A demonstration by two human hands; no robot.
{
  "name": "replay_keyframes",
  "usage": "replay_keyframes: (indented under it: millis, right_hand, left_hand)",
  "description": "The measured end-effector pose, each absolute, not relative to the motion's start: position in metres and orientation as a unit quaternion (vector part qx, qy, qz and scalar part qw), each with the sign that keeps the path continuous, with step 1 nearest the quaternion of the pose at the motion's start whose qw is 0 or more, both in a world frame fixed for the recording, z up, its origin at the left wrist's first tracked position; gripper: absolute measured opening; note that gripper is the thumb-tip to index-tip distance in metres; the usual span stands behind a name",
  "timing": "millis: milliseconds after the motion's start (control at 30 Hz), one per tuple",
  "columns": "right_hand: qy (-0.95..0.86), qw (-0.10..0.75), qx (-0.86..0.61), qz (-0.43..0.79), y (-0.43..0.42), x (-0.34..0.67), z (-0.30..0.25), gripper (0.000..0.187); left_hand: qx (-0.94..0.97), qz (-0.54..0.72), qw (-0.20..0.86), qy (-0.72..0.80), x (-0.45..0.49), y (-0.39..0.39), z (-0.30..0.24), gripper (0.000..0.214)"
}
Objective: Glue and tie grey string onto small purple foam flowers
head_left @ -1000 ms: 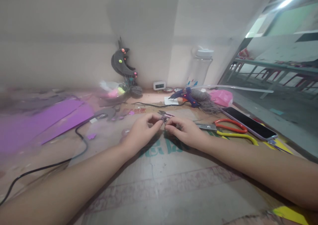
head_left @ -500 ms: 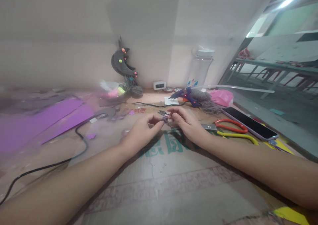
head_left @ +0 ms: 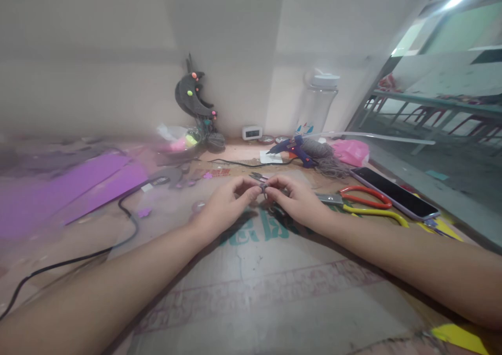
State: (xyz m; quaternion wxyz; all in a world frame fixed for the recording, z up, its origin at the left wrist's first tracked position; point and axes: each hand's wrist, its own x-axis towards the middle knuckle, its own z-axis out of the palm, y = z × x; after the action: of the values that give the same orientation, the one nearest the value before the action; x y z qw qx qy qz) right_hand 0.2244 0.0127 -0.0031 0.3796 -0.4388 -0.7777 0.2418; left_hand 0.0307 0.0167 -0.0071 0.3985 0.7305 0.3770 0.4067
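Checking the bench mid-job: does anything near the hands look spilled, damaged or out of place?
Nothing looks spilled or broken. One oddity: the blue hot glue gun, its red light on, rests beside the loose grey twine bundle, nozzle over a white paper scrap. Left hand and right hand pinch a small dark piece.

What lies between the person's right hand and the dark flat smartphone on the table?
Red- and yellow-handled metal scissors, blades pointing toward the right hand, handles beside the smartphone; head view.
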Motion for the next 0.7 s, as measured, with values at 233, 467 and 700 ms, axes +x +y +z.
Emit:
replay_keyframes:
  millis: [233, 467, 700]
  right_hand:
    - [-0.795, 0.368, -0.43, 0.217, 0.012, 0.2238, -0.0021, 0.012]
    - [-0.781, 0.368, -0.437, 0.251, 0.013, 0.2241, -0.0026, 0.014]
    - [-0.748, 0.391, -0.446, 0.299, 0.0149, 0.2222, -0.005, 0.017]
  left_hand:
    - [0.746, 0.401, 0.36, 0.392, 0.0319, 0.0131, -0.0006, 0.024]
    - [0.76, 0.4, 0.34, 0.384, 0.0287, 0.0177, -0.0059, 0.027]
    - [0.751, 0.391, 0.377, 0.375, 0.0309, 0.0168, -0.0072, 0.02]
